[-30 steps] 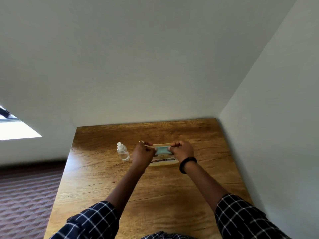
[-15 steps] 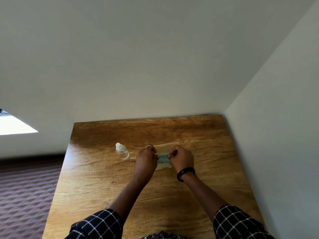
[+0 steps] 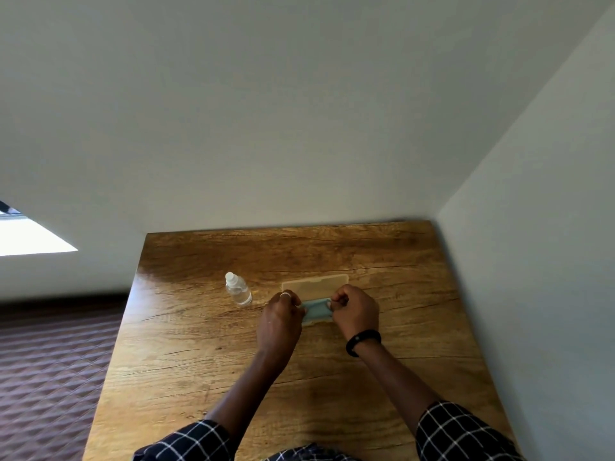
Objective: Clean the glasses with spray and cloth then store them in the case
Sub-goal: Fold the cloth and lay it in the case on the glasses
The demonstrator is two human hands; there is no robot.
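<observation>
Two hands meet over the far half of a glossy brown wood-grain table (image 3: 186,344). Between them is a small teal cleaning cloth (image 3: 316,311), drawn out into a short band. The left hand (image 3: 281,316) has its fingers curled and pinches the cloth's left end; a pale ring (image 3: 285,295) sits on one finger. The right hand (image 3: 354,311) is likewise curled into a loose fist and pinches the right end, with a black wristband (image 3: 362,341) on its wrist.

Just behind and under the cloth lies a flat, translucent beige rectangular case (image 3: 314,282), its long side parallel to the table's far edge. A pale strip of it also shows below the cloth. Whether the glasses are inside the cloth or in the case cannot be told — the hands and cloth hide that spot.

A small clear plastic spray bottle with a white cap (image 3: 238,289) stands upright near the left hand, towards the table's left edge and apart from the case. Dark checked sleeves (image 3: 459,430) cover both forearms near the table's near edge.
</observation>
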